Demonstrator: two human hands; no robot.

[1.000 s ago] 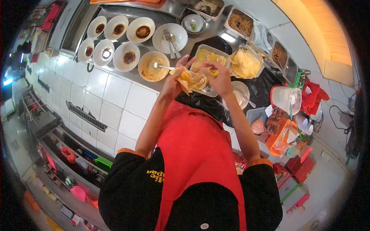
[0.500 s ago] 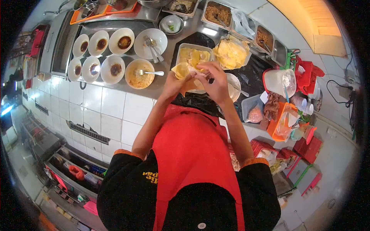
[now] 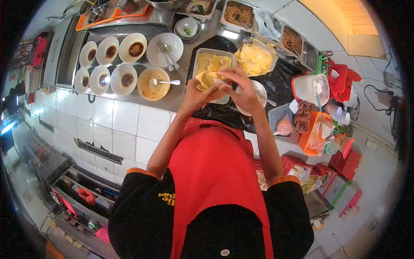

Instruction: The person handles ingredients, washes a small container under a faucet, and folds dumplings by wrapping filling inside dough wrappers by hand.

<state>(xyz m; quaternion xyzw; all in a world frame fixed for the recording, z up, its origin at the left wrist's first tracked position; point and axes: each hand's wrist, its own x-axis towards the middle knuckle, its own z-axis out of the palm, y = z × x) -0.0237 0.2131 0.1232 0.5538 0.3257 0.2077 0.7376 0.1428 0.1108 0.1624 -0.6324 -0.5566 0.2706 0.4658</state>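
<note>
Between my two hands is a yellow dumpling wrapper (image 3: pixel 205 79), partly folded, held above a rectangular container (image 3: pixel 196 64). My left hand (image 3: pixel 197 96) grips it from the left, its fingers closed on the dough. My right hand (image 3: pixel 245 91) meets it from the right with bent fingers pressed at its edge; a pale bit shows at the fingertips. Several folded dumplings (image 3: pixel 212 61) lie in the container. Right behind it is a pile of flat yellow wrappers (image 3: pixel 255 58). A white bowl (image 3: pixel 261 90) with a spoon stands beside my right hand, partly hidden.
Several white bowls with dark sauce (image 3: pixel 127 80) stand at the left. Near them are a bowl with a fork (image 3: pixel 151 93) and a plate with cutlery (image 3: pixel 155 49). Metal food trays (image 3: pixel 238 15) line the back. A white tub (image 3: pixel 308 88) and an orange basket (image 3: pixel 309 139) are at the right.
My right hand has turned slightly and its fingers have closed in on the wrapper, which is now more folded. The whole view has shifted a little.
</note>
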